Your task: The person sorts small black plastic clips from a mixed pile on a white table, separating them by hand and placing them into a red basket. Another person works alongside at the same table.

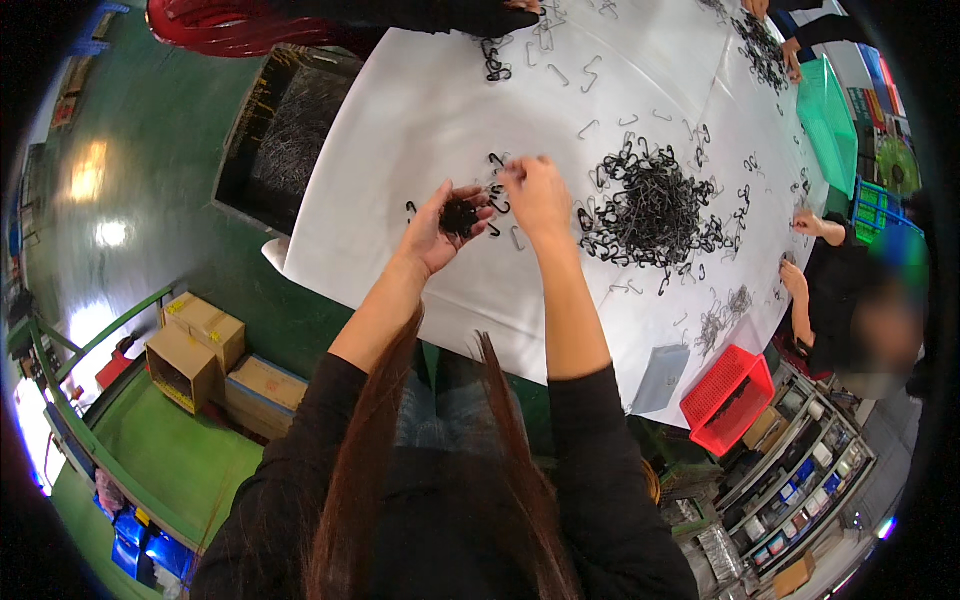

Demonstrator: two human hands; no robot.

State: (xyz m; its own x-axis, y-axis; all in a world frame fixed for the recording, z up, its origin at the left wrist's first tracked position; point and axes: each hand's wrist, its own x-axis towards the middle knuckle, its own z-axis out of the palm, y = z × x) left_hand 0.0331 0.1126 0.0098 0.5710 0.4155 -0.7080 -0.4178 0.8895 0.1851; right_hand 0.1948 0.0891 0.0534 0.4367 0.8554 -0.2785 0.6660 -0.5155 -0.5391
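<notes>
My left hand (432, 232) is turned palm up and cupped, holding a clump of small black pieces (459, 216) whose exact kind is too small to tell. Just right of it, my right hand (540, 200) is closed in a pinch, its fingertips blurred; what they hold, if anything, I cannot make out. Between and beyond the hands lie several S-shaped metal hooks with black ends (497, 202). To the right of my right hand a large heap of black-tipped hooks (655, 205) is spread on the white-covered table (400, 110).
A red basket (730, 400) and a grey flat sheet (660, 378) are at the near right edge. A green basket (828, 130) stands far right. Other people's hands (808, 224) work along the right and far sides. A dark bin of metal pieces (290, 130) is left of the table.
</notes>
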